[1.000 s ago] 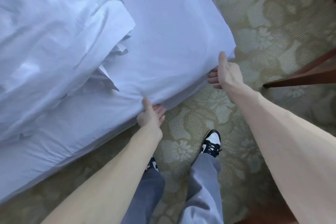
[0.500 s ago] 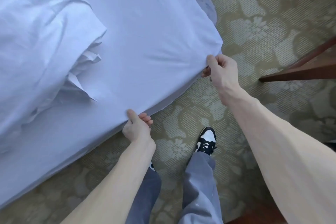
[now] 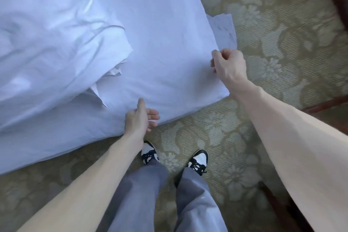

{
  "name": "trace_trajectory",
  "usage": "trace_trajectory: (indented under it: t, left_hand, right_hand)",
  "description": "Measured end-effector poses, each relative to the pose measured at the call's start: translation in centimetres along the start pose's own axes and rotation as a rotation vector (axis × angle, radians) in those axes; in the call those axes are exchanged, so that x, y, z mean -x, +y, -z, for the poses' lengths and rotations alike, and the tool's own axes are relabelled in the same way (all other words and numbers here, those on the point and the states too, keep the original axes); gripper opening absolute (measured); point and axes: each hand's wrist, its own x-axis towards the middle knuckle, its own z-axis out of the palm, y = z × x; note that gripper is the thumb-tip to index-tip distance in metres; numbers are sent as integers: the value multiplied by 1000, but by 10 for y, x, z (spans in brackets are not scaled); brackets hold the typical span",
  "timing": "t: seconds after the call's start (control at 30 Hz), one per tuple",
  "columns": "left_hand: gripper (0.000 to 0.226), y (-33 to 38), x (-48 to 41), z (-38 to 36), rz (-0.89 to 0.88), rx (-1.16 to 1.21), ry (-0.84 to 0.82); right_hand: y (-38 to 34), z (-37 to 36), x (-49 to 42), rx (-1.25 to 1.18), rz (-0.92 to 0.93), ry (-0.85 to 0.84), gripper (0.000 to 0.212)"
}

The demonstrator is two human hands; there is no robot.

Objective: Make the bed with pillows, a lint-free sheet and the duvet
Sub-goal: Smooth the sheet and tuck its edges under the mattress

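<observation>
Left hand (image 3: 140, 119) loosely open, touching sheet (image 3: 169, 43) at its near edge, right hand (image 3: 228, 66) curled, pinching its corner (carpet (image 3: 273, 47) beside).

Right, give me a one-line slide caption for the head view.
The right hand grips the white sheet at its corner while the open left hand touches its side edge.
</observation>
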Motion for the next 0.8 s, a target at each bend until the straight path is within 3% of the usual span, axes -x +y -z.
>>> trace_trajectory:
  t: [0.23,0.4,0.5,0.63,0.8]
  left_hand:
    - [57,60,-46,29,-74,165,62]
    - [42,43,-58,57,-55,219,73]
    - [36,18,-47,76,54,342,114]
    - [33,-17,-22,86,186,489,184]
    - [29,-46,11,73,323,723,381]
  right_hand:
    - [-132,-82,-26,287,336,-411,26]
    - [-188,-138,-29,628,598,-631,25]
    - [-206,-165,-11,769,766,-723,35]
    - [-221,-176,17,809,1196,-836,36]
    - [-218,-195,68,784,1651,-1262,31]
